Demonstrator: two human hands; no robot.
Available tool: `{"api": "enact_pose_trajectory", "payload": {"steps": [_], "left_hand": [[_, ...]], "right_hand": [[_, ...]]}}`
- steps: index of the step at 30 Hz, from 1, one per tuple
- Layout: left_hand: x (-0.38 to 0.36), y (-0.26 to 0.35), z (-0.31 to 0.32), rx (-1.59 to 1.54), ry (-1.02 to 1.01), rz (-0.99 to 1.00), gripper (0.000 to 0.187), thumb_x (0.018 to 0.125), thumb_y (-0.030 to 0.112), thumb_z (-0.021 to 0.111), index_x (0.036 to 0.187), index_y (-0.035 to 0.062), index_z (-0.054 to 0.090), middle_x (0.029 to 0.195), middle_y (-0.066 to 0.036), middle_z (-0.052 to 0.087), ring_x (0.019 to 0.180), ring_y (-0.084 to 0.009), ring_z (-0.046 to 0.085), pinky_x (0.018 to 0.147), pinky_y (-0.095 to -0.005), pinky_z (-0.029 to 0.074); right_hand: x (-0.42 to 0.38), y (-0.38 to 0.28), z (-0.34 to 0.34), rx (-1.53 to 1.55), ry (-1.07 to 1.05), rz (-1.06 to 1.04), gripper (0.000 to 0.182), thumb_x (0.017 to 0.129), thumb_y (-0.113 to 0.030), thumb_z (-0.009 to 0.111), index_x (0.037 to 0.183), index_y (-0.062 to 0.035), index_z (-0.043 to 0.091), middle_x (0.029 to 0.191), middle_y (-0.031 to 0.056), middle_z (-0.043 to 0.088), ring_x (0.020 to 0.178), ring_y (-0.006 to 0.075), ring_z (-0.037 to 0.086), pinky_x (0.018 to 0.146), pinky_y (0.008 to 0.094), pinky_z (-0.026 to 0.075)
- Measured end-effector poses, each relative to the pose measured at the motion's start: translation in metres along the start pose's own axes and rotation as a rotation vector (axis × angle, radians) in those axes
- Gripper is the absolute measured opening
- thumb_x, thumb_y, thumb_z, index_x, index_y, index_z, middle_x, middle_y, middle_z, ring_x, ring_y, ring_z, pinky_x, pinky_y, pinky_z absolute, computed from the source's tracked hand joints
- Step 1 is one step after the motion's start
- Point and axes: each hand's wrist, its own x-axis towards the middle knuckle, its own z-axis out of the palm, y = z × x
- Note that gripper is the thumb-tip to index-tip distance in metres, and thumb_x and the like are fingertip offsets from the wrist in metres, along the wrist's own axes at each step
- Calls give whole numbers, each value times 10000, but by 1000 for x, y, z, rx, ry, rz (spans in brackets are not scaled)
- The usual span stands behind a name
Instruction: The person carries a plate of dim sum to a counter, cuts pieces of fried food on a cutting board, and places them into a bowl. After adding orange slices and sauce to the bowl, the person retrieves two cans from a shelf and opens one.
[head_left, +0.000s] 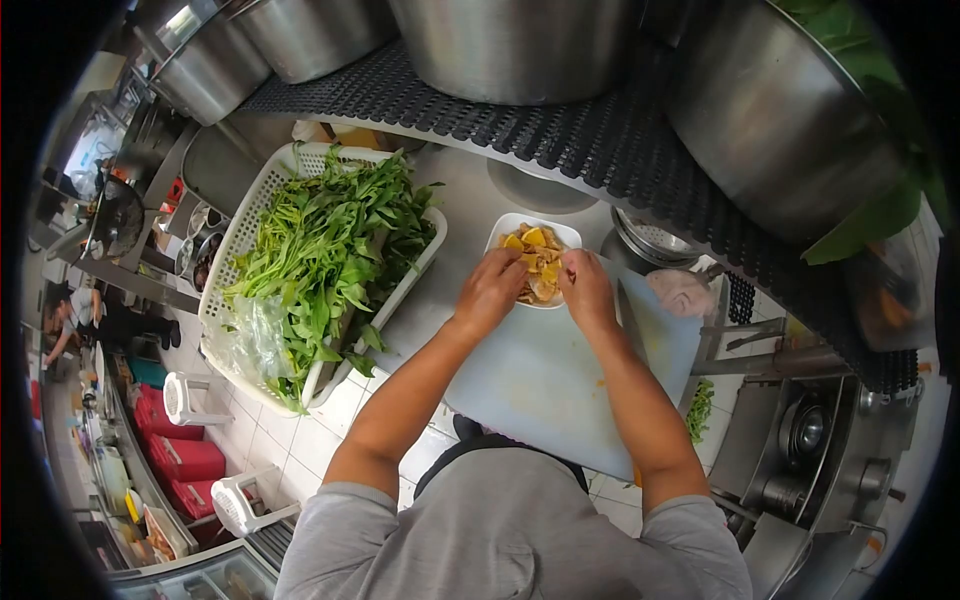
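A small white square bowl stands at the far edge of the pale cutting board, filled with brownish food pieces and orange slices. At the bowl's left rim is my left hand, its fingers bent over the food. My right hand is at the right rim, fingertips pinched together beside the food. Whatever lies between the fingertips of either hand is too small to make out. A knife lies on the board just right of my right hand.
White baskets of leafy greens and a plastic bag stand at left. A black mat shelf with large metal pots overhangs the far side. A crumpled cloth and strainer are at right. Another person stands far left.
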Motion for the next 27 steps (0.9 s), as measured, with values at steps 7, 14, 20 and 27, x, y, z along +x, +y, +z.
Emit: {"api": "enact_pose_trajectory", "payload": {"steps": [7, 14, 20, 27], "left_hand": [[0, -4, 4, 59, -32, 51, 198, 715, 24, 704, 901, 31, 638, 965, -96, 601, 887, -292, 578, 759, -372, 492], [-6, 6, -17, -3, 41, -21, 226, 708, -3, 698, 920, 24, 623, 975, -107, 596, 876, -307, 575, 752, -386, 491], [-76, 30, -60, -38, 58, -160, 197, 731, 42, 695, 912, 42, 616, 975, -119, 594, 870, -302, 593, 746, -370, 500], [-193, 66, -142, -86, 24, -579, 121, 806, 82, 666, 917, 47, 636, 972, -105, 605, 883, -271, 616, 745, -333, 512]], "right_hand": [[0, -1, -1, 67, -2, -3, 191, 778, -57, 660, 918, -76, 531, 845, 114, 565, 754, 303, 593, 650, 396, 485], [-6, -8, -15, 205, 0, 88, 158, 790, -73, 665, 905, -59, 558, 863, 120, 581, 735, 269, 604, 627, 354, 491], [0, -14, -33, 224, 17, 37, 121, 824, -80, 633, 933, -42, 599, 863, 107, 606, 682, 212, 600, 600, 317, 486], [78, -102, -21, 288, -191, -131, 124, 848, -108, 614, 949, -38, 596, 851, 98, 628, 685, 206, 594, 632, 319, 474]]}}
